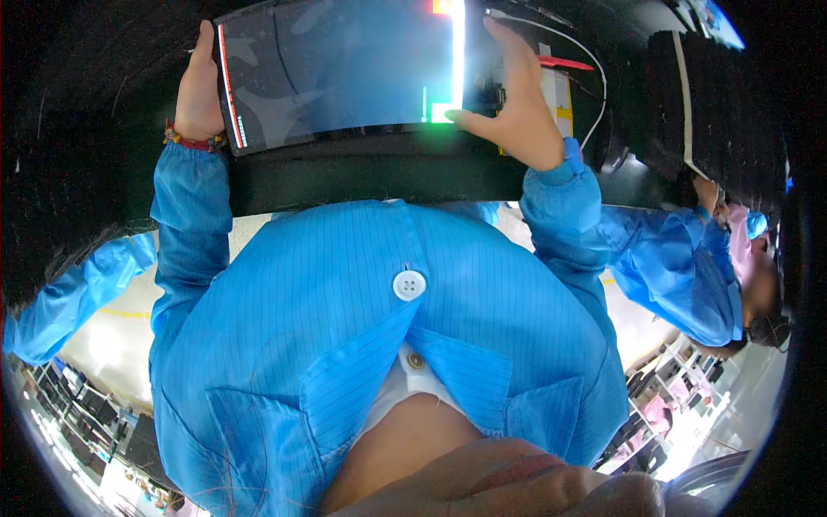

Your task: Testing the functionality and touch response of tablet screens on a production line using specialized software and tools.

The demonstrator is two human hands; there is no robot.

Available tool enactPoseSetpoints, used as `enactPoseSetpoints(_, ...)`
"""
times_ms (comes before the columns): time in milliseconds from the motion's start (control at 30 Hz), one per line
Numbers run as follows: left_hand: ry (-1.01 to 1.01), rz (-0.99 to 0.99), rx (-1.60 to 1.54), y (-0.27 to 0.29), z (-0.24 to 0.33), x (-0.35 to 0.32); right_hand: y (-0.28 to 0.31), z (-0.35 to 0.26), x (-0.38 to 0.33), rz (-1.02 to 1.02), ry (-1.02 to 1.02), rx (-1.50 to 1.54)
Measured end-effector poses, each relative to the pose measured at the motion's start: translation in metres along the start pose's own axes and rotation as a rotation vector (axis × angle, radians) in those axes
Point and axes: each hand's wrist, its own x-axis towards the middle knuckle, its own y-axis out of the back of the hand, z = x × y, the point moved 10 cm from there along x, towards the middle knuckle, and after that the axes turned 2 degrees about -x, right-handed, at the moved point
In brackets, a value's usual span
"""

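Observation:
A flat, dark, glossy display panel (345,73) lies between my two hands at the top of the view. Its right edge is a bright white strip, with a red glow at the far corner and a green one at the near corner. My left hand (200,99) is held against the panel's left edge, most of its fingers hidden. At the right edge my right hand (524,108) spans the lit strip, its thumb touching the green-lit corner and its other fingers reaching toward the far corner. Both hands appear to hold the panel by its sides.
Under the panel runs a dark work surface (362,177). Right of my right hand are a red slim tool (567,63), a white cable (603,82) and a yellow-edged item (564,116). A co-worker in blue (680,271) sits at the right; another blue sleeve (82,289) shows at the left.

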Motion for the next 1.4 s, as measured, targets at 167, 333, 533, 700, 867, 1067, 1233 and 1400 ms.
enactPoseSetpoints(167,-0.043,-0.023,0.047,0.007,0.003,0.007,0.01,0.003,0.002,0.062,-0.017,-0.003)
enactPoseSetpoints(333,-0.023,0.034,0.035,0.004,0.003,0.001,-0.003,0.089,-0.026,-0.322,-0.484,0.218)
enactPoseSetpoints(533,-0.049,0.06,0.055,0.004,0.004,0.002,0.031,0.131,-0.01,-0.167,-0.29,-0.157)
enactPoseSetpoints(700,-0.041,0.038,0.072,0.006,0.003,0.002,0.018,0.138,-0.005,-0.39,-0.36,-0.148)
enactPoseSetpoints(867,-0.03,0.093,0.084,-0.001,0.005,-0.008,0.014,0.14,0.002,-0.429,-0.327,-0.104)
enactPoseSetpoints(1067,-0.017,0.071,0.051,0.002,0.003,-0.004,0.014,0.142,0.004,-0.451,-0.364,-0.106)
enactPoseSetpoints(1233,-0.011,0.029,0.031,0.0,0.002,-0.002,0.013,0.147,0.005,-0.496,-0.374,-0.157)
enactPoseSetpoints(1400,-0.032,0.041,0.055,0.007,0.003,0.003,0.009,0.151,0.004,-0.527,-0.404,-0.092)
